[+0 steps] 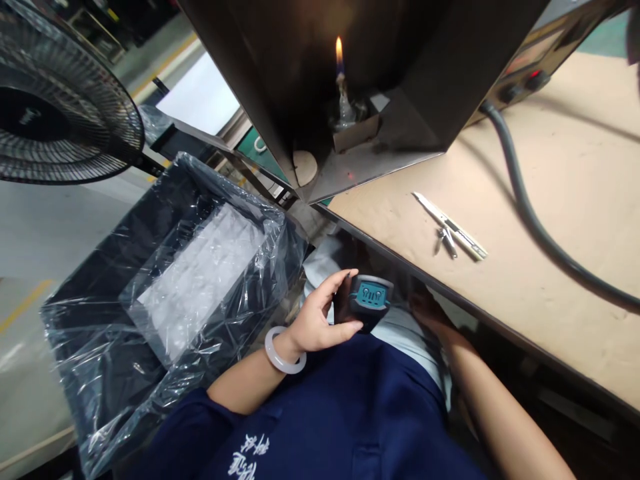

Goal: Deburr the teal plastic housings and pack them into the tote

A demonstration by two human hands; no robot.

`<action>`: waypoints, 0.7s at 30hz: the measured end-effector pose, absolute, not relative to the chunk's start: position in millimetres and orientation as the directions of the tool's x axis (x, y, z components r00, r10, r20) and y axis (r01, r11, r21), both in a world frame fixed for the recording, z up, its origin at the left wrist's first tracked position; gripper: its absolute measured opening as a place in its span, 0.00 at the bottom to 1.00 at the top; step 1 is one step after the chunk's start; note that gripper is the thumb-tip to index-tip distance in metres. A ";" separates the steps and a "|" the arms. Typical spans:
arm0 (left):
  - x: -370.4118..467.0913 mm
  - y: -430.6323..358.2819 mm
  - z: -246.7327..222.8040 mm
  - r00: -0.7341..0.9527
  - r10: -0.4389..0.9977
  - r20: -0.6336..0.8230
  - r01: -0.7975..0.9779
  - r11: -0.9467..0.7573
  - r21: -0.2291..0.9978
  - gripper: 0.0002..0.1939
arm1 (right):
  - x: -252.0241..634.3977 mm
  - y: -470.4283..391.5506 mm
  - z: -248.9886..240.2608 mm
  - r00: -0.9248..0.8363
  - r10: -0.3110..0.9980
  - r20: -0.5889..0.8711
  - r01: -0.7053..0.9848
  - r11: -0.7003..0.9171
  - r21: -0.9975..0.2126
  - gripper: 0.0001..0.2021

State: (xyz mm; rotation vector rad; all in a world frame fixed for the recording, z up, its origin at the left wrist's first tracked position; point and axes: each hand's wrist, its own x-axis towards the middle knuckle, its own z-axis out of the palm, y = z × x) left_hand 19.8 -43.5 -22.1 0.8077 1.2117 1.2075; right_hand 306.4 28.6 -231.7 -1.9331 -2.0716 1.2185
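Observation:
My left hand [320, 317], with a pale bangle above the wrist, is closed around a dark boxy device [370, 297] held over my lap. The device has a teal end panel with small round ports and slots. My right hand [425, 310] is in shadow beside my thigh, below the table edge; its fingers cannot be made out. On the table above it lie a slim silver utility knife [450, 227] and some small metal pieces [447, 241].
A lit spirit lamp [345, 110] burns inside a dark metal hood [425, 127]. A plastic-lined bin [100, 280] holding a white sheet [200, 280] stands left. A fan [65, 100] is beyond it. A thick cable [530, 207] crosses the tan tabletop [550, 167].

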 end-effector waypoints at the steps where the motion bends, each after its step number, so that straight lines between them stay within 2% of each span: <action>1: 20.4 -43.5 -22.0 -0.105 0.965 -0.241 -0.267 0.206 0.941 0.35 | 307.0 21.5 -225.7 -0.220 0.847 -0.484 0.820 -0.108 -0.561 0.14; 5: 26.2 -41.2 -27.4 -0.264 0.934 -0.239 -0.383 0.126 0.915 0.26 | 309.9 -6.8 -198.5 -0.234 0.833 -0.502 0.793 -0.135 -0.595 0.13; 9: 36.1 -38.7 -33.2 -0.341 0.898 -0.278 -0.467 0.095 0.879 0.32 | 300.1 -22.5 -164.1 -0.213 0.899 -0.382 0.697 -0.133 -0.704 0.13; 12: 40.8 -40.4 -32.9 -0.311 0.919 -0.244 -0.436 0.090 0.895 0.31 | 280.3 -32.5 -122.4 -0.263 0.923 -0.279 0.556 -0.091 -0.826 0.19; 15: 42.2 -45.1 -29.3 -0.268 0.943 -0.198 -0.384 0.084 0.919 0.29 | 255.0 -42.6 -74.9 -0.400 0.893 -0.205 0.353 -0.056 -0.934 0.24; 18: 43.6 -52.9 -27.2 -0.212 0.959 -0.188 -0.345 0.107 0.933 0.27 | 232.6 -48.1 -41.3 -0.495 0.859 -0.132 0.210 -0.030 -0.977 0.24; 21: 45.9 -60.8 -33.5 -0.169 0.963 -0.212 -0.320 0.150 0.936 0.28 | 219.1 -48.8 -29.1 -0.512 0.855 -0.082 0.157 0.000 -0.988 0.23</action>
